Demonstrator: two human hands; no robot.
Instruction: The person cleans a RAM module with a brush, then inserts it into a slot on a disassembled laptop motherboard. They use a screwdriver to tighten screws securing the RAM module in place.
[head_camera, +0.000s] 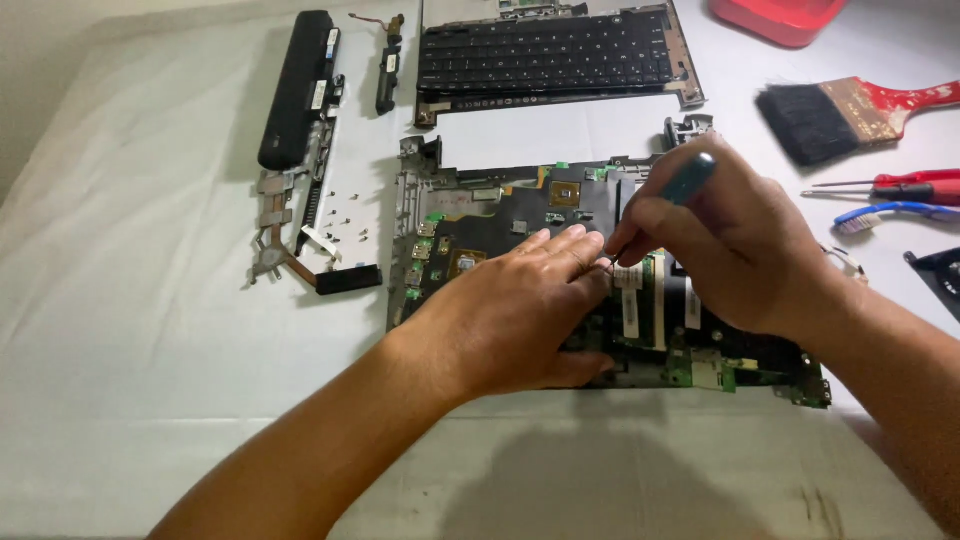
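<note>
The left hand (525, 305) lay flat, fingers together, pressing a laptop circuit board (500, 215) on the table (150, 300). The right hand (725, 245), fist closed around a teal-handled screwdriver (688, 178), held it upright over the board.

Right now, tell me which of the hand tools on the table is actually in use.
The teal-handled screwdriver in the right hand, tip down on the laptop board. The red-handled paintbrush, red screwdriver and blue toothbrush lie untouched at the right.
</note>
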